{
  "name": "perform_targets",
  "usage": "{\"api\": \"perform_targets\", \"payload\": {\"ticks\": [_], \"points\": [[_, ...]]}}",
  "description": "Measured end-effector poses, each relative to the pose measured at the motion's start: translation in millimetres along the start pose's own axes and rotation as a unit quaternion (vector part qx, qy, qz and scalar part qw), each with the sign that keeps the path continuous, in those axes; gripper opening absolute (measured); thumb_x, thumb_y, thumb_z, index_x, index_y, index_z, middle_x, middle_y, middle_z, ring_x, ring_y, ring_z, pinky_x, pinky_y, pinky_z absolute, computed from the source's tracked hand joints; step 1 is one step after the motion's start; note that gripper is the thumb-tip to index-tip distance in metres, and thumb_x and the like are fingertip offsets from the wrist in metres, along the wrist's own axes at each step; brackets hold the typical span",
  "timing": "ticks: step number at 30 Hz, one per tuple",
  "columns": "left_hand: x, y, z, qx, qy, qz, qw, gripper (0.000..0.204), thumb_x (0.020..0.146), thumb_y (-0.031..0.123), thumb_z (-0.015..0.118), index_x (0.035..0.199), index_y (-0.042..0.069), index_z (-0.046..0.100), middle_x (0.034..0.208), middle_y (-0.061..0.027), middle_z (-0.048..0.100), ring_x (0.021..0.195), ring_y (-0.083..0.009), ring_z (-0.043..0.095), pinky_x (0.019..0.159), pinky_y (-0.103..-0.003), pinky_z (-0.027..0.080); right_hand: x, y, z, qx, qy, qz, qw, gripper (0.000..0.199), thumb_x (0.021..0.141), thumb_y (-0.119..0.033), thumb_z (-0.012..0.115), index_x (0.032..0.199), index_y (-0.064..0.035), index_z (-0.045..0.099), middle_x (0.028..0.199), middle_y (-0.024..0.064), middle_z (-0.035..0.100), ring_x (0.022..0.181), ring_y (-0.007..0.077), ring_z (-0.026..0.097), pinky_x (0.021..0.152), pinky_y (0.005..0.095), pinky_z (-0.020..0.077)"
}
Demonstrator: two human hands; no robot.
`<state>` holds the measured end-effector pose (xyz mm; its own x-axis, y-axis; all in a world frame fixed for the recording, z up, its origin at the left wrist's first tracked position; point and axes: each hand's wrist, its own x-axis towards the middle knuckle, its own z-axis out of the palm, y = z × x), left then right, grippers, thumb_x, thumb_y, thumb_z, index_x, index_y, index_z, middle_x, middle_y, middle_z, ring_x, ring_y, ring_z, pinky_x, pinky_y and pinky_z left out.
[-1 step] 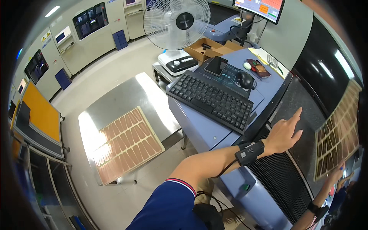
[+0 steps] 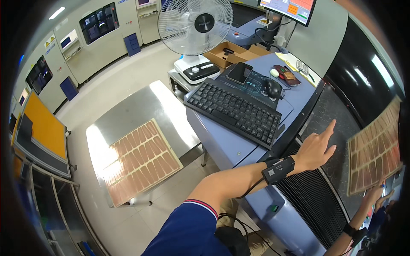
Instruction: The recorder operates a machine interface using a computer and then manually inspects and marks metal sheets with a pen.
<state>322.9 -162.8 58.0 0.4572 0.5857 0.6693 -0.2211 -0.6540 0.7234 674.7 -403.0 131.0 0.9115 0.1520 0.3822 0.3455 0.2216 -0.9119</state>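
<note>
My left hand (image 2: pixel 317 149) hovers over the dark textured bed (image 2: pixel 329 121) of the blue machine, index finger stretched out and thumb apart, with nothing in it. At the far right, my right hand (image 2: pixel 375 193) grips the lower edge of a thin circuit panel (image 2: pixel 372 149) with rows of copper-coloured shapes. That panel stands tilted above the right side of the bed, and its outer edge fades into the dark rim. A similar circuit panel (image 2: pixel 143 160) lies flat on a metal table (image 2: pixel 124 121) to the left. A black device with a cable (image 2: pixel 278 170) is strapped to my left wrist.
A black keyboard (image 2: pixel 235 112), phone (image 2: pixel 240 73) and mouse (image 2: pixel 273 88) lie on the blue machine top. Beyond stand a white fan (image 2: pixel 195 64), a cardboard box (image 2: pixel 237 55) and a monitor (image 2: pixel 294 10). Black ribbed bellows (image 2: pixel 314 205) run along the machine's near side.
The panel in my right hand has shifted slightly left and tilted, so its shapes look lighter. My right hand has moved up a little; my left hand stays in place.
</note>
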Motion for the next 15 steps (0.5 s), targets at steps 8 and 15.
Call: {"api": "perform_targets", "payload": {"ticks": [8,15], "points": [[14,2,14,0.021,0.045,0.081,0.995,0.070,0.095,0.022,0.064,0.152,-0.005,0.036,0.125,-0.0254,0.067,0.109,-0.0432,0.065,0.100,-0.048,0.047,11,34,-52,0.155,-0.179,0.071,0.969,0.016,0.094,-0.007,0.068,0.103,0.0060,0.069,0.099,0.0134,0.068,0.092,0.0249,0.066,0.092,0.0363,0.0585],[7,-4,-8,0.142,0.043,0.097,0.984,0.051,0.093,0.021,0.064,0.138,0.000,0.052,0.130,-0.0212,0.062,0.121,-0.0389,0.058,0.106,-0.047,0.042,-154,-5,77,0.221,-0.222,0.386,0.868,0.022,0.101,-0.010,0.059,0.108,0.0107,0.058,0.106,0.0269,0.070,0.098,0.0338,0.070,0.092,0.0417,0.0595]]}}
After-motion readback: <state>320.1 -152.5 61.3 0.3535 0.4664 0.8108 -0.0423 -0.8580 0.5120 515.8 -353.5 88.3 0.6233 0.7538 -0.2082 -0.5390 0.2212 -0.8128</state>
